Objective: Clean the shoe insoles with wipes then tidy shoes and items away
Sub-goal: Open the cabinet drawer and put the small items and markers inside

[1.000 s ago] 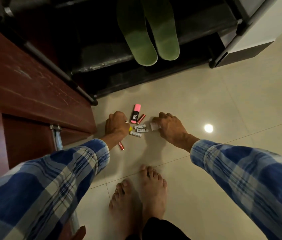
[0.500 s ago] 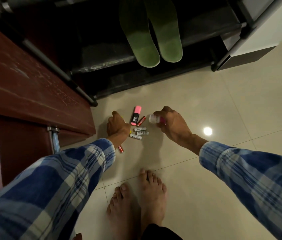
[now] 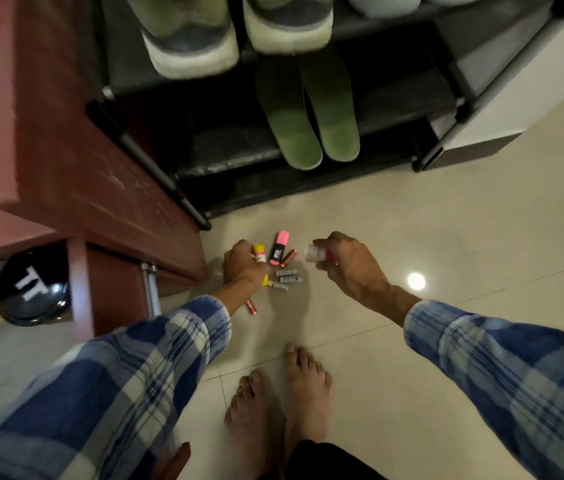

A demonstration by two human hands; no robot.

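Hands both loaded: left hand [image 3: 242, 263] grips yellow highlighter [image 3: 259, 253], right hand [image 3: 344, 259] pinches small clear-and-pink bottle [image 3: 316, 253]. Gather remaining floor [image 3: 447, 220] items in one sweep: one pink highlighter [image 3: 280, 247], three white batteries [image 3: 287, 272], two red batteries [image 3: 288, 258]. Two green insoles [image 3: 308, 126] at shoe rack [image 3: 395, 102] lower shelf's front edge.

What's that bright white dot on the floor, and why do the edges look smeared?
Head view: the dot is a lamp's glare on the glossy beige floor tiles; the grey sneakers and reddish wooden cabinet show motion blur, and the wide lens bends the black shoe rack.
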